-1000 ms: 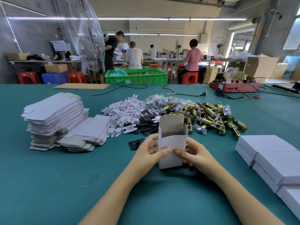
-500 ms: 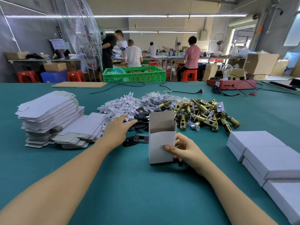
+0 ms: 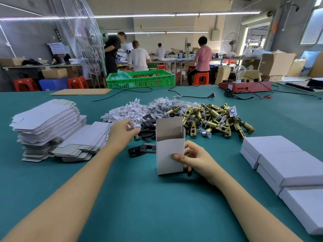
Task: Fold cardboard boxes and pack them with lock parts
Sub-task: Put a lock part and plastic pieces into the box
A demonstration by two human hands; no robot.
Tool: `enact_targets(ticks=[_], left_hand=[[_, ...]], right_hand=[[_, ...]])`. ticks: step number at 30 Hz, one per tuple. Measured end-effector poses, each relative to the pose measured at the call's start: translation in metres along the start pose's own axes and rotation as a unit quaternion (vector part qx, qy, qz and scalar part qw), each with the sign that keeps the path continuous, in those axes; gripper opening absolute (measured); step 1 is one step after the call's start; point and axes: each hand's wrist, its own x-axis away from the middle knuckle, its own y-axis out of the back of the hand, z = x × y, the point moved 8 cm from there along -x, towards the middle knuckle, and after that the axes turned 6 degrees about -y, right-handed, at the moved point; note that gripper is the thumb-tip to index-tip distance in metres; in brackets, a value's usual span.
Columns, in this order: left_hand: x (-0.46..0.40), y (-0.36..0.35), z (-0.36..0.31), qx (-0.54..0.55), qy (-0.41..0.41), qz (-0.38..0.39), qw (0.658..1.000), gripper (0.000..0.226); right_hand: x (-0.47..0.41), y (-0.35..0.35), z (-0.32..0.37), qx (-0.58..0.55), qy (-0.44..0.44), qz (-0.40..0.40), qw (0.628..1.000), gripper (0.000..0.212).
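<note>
The right hand [image 3: 195, 158] holds the upright open box [image 3: 170, 151] on the green bench [image 3: 139, 198], thumb on its front face, fingers curled behind. The left hand [image 3: 122, 131] reaches into the white plastic pieces [image 3: 125, 110], its grip pinching one. Black plates [image 3: 148, 127] and brass latches [image 3: 213, 119] lie just behind the box. Flat box blanks [image 3: 47, 123] stack at left, closed boxes [image 3: 286, 165] at right; bare bench lies near the person.

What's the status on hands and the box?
Left hand pinching a white insert at the pile. Right hand holds the open box upright. Nothing blocking.
</note>
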Motion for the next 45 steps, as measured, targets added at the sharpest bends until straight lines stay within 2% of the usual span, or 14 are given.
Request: enact_targets(ticks=[2,3,5,7,10,13,15,17,19,22,26,28,36,45], left_hand=[[0.014,0.013,-0.015,0.174,0.029,-0.063,0.982,0.022],[0.020,0.020,-0.025,0.222,0.024,-0.089,0.971,0.021],[0.033,0.034,-0.054,0.269,-0.018,-0.124,0.955,0.013],[0.041,0.043,-0.091,0.289,-0.090,-0.115,0.946,0.006],[0.056,0.048,-0.146,0.193,-0.227,-0.066,0.952,0.012],[0.076,0.034,-0.180,-0.002,-0.382,-0.008,0.924,0.018],[0.083,0.020,-0.182,-0.086,-0.406,0.022,0.909,0.021],[0.086,0.013,-0.181,-0.157,-0.428,0.003,0.890,0.019],[0.088,0.010,-0.179,-0.198,-0.430,-0.017,0.880,0.016],[0.086,0.007,-0.171,-0.211,-0.411,-0.021,0.886,0.022],[0.074,-0.014,-0.147,-0.267,-0.333,0.098,0.899,0.030],[0.071,-0.017,-0.143,-0.264,-0.314,0.126,0.903,0.030],[0.072,-0.016,-0.140,-0.256,-0.305,0.140,0.907,0.028],[0.074,-0.009,-0.146,-0.215,-0.315,0.118,0.917,0.020]], right_hand=[[0.001,-0.001,0.001,-0.002,0.001,0.002,1.000,0.049],[0.002,-0.001,0.001,-0.003,0.001,0.003,1.000,0.048],[0.002,-0.001,0.001,-0.006,-0.002,0.004,1.000,0.047],[0.001,0.000,0.000,-0.003,-0.004,0.002,1.000,0.045],[0.001,0.001,-0.001,0.001,-0.007,0.000,1.000,0.043],[0.001,0.001,-0.001,0.006,-0.007,-0.003,1.000,0.047],[0.000,0.001,-0.002,0.009,-0.008,0.000,1.000,0.045],[0.000,0.001,-0.002,0.011,-0.010,-0.002,1.000,0.046],[-0.001,0.001,-0.002,0.011,-0.010,-0.005,1.000,0.048],[0.000,0.001,-0.003,0.014,-0.010,-0.008,1.000,0.048],[0.000,0.001,-0.002,0.010,-0.007,-0.006,1.000,0.049],[0.001,0.000,-0.001,0.010,-0.007,-0.005,1.000,0.051],[0.002,0.000,0.002,0.011,-0.009,-0.007,1.000,0.050],[0.003,0.000,0.003,0.010,-0.006,-0.005,1.000,0.048]])
